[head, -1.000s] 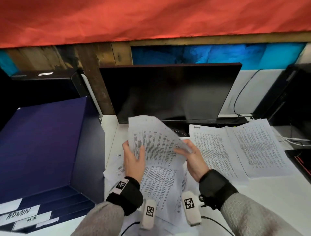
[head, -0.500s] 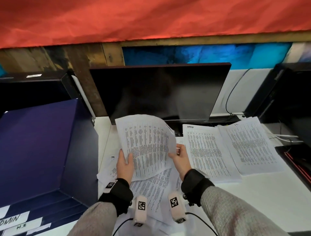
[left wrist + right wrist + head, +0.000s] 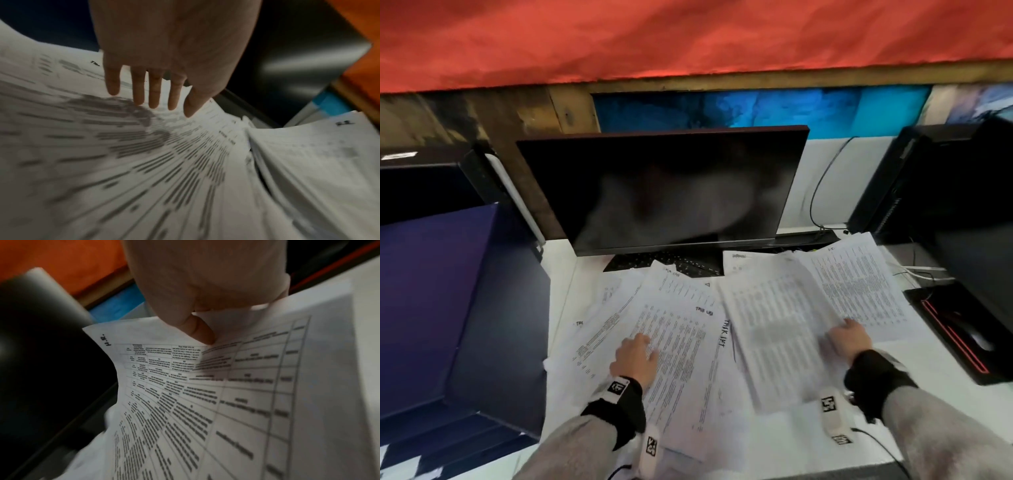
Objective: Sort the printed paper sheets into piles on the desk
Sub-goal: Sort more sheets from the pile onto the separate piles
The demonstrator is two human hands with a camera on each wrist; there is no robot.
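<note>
Loose printed sheets [image 3: 681, 342] lie fanned on the white desk [image 3: 935, 411] in front of me. My left hand [image 3: 643, 342] rests flat on them with straight fingers [image 3: 154, 91]. My right hand [image 3: 842, 325] pinches a blurred printed sheet [image 3: 774, 329] by its right edge, low over the middle pile. In the right wrist view the thumb [image 3: 202, 332] presses on this sheet [image 3: 205, 386], which is marked "H.R." at a corner. A second pile [image 3: 859, 281] lies further right, partly under the held sheet.
A dark monitor [image 3: 671, 192] stands behind the papers, with a keyboard [image 3: 681, 263] under its edge. A dark blue file box [image 3: 448, 301] fills the left side. A black computer tower [image 3: 945, 192], cables and a black-and-red device [image 3: 962, 335] stand at the right.
Both hands held one sheet up before the monitor. Now my left hand has let go and lies on the loose sheets, and my right hand has carried the sheet right and down.
</note>
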